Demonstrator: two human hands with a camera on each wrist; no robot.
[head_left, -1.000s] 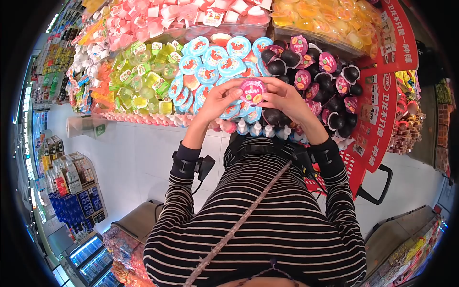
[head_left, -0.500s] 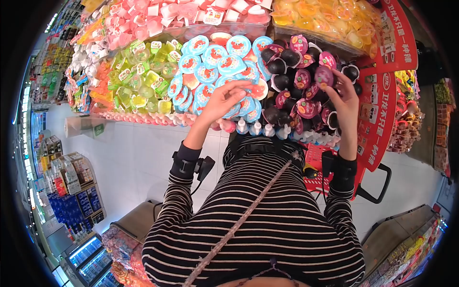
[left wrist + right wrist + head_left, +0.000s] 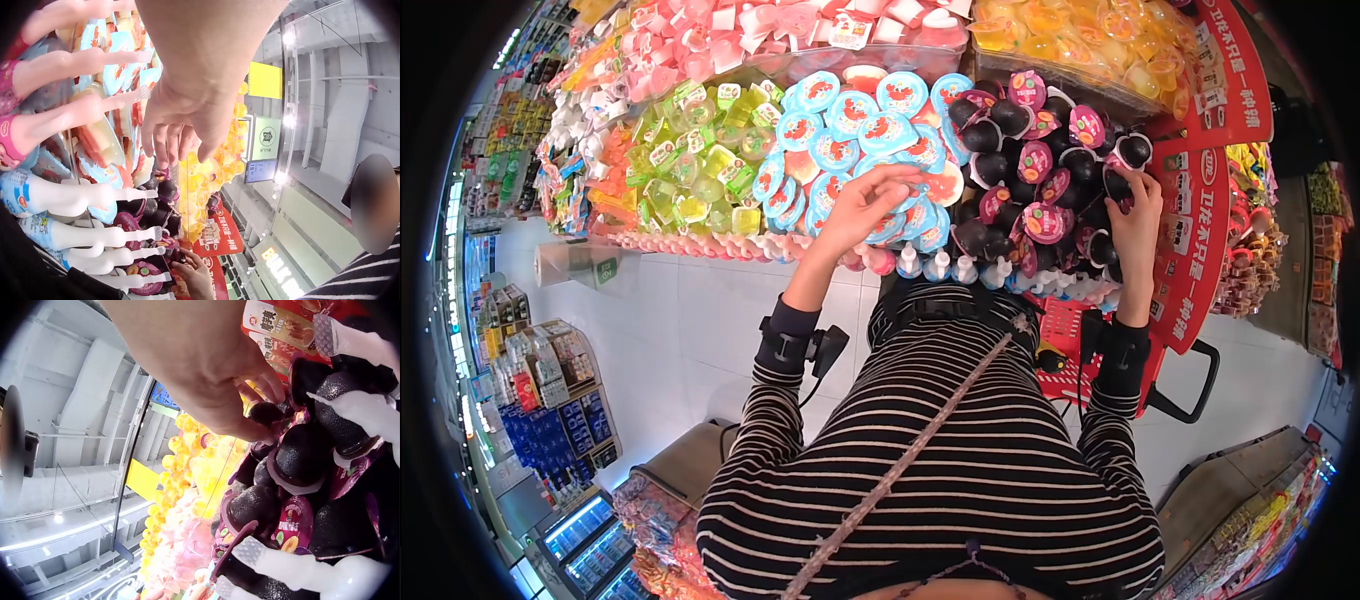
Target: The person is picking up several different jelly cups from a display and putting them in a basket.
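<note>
My right hand (image 3: 1138, 222) reaches into the right side of a heap of dark jelly cups with purple-pink lids (image 3: 1048, 222). Its thumb and fingers close around a dark jelly cup (image 3: 265, 413), seen between them in the right wrist view. The left hand (image 3: 862, 214) hovers above the jelly cups with blue lids (image 3: 834, 153), fingers loosely bent and holding nothing. In the left wrist view its fingers hang down, apart from the cups.
Green jelly cups (image 3: 700, 160) lie to the left. Behind are bins of pink (image 3: 800, 30) and yellow jellies (image 3: 1090, 45). White-necked bottles (image 3: 938, 267) line the front edge. A red sign (image 3: 1197, 240) and a red basket (image 3: 1060, 330) are at right.
Both hands first held one purple-lidded jelly cup together. The right hand then carried it to the dark heap and now sits farther right, fingers at a dark cup. The left hand loosened and stayed near.
</note>
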